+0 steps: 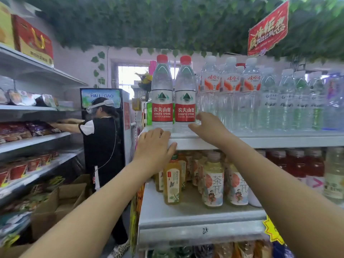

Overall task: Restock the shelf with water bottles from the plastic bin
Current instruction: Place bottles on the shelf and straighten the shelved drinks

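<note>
Two red-capped, red-labelled water bottles stand upright side by side at the left end of the top shelf [279, 139]: the left bottle [162, 94] and the right bottle [185, 95]. My left hand [154, 146] rests on the shelf's front edge just below the left bottle, holding nothing. My right hand [208, 127] hovers with loosely curled fingers beside the base of the right bottle, just off it. The plastic bin is out of view.
Rows of clear water bottles [230, 94] fill the top shelf to the right. Tea bottles [213, 181] stand on the shelf below. A person [100, 138] works at the left shelving, next to a drinks fridge [104, 97]. Cardboard boxes [61, 202] sit on the floor.
</note>
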